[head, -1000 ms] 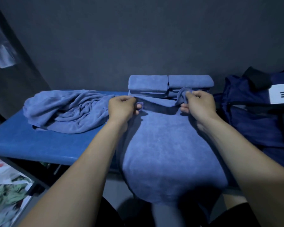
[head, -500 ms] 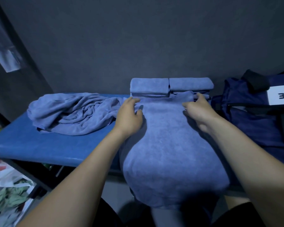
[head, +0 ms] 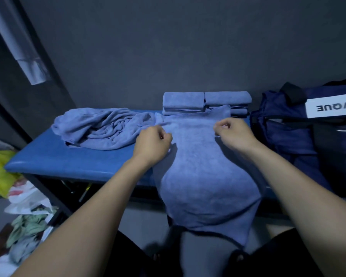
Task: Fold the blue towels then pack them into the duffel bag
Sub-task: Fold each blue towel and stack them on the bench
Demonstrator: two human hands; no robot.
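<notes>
A blue towel [head: 200, 176] lies lengthwise on the blue table [head: 54, 162], its near end hanging over the front edge. My left hand [head: 151, 143] is curled at the towel's left edge and seems to pinch it. At the right edge, my right hand [head: 233, 133] pinches the cloth between thumb and fingers. Two stacks of folded blue towels [head: 206, 100] stand at the back against the wall. A crumpled blue towel heap [head: 100, 126] lies to the left. The navy duffel bag [head: 300, 132] sits at the right.
A dark wall closes off the back of the table. On the floor at lower left lie plastic bags and yellow and green cloth [head: 14, 198]. The table's dark metal frame [head: 48, 194] shows below its front edge.
Both hands laid the towel's far edge down against the folded stacks, then drew back toward me along its sides. Their fingers now curl at the side edges instead of holding the corners.
</notes>
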